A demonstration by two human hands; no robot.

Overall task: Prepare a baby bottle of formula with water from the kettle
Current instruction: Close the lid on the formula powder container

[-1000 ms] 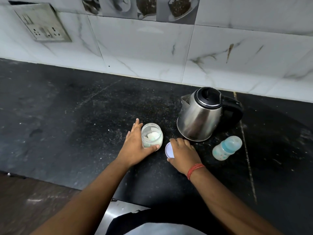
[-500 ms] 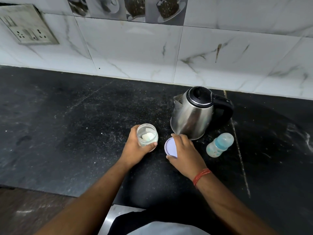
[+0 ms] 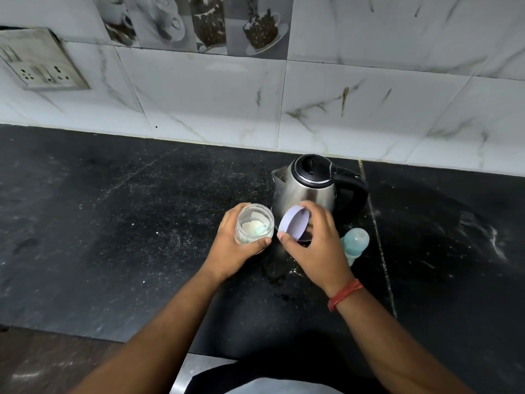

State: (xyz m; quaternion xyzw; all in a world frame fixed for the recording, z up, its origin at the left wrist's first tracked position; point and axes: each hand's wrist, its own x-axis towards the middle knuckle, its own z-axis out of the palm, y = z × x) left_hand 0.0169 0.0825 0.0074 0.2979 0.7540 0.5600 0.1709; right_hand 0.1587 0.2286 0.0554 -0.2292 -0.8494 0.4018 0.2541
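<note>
Left hand is wrapping around a small clear glass jar, fingers on the far side and thumb curling across the near side, holding it upright just above or on the black counter, cannot tell which. Jar is sitting open, showing pale off-white powder in the bottom with a small light-blue scoop lying in it; fill level looks low. Right hand is pinching a lavender lid between thumb at the lower rim and fingers curling over the top rim, lid tilting on edge with its hollow inside facing the camera, just beside the jar mouth and apart from it. Stainless steel kettle is standing upright right behind both hands, black lid closed, black handle pointing right, spout pointing left; contents not visible. Baby bottle is lying on its side on the counter, just right of the right hand, partly hidden by it, teal cap on and pointing toward the back; contents hard to tell. Red thread band is sitting on the right wrist. White marble-look tiles are backing the counter, with a socket plate at upper left.
</note>
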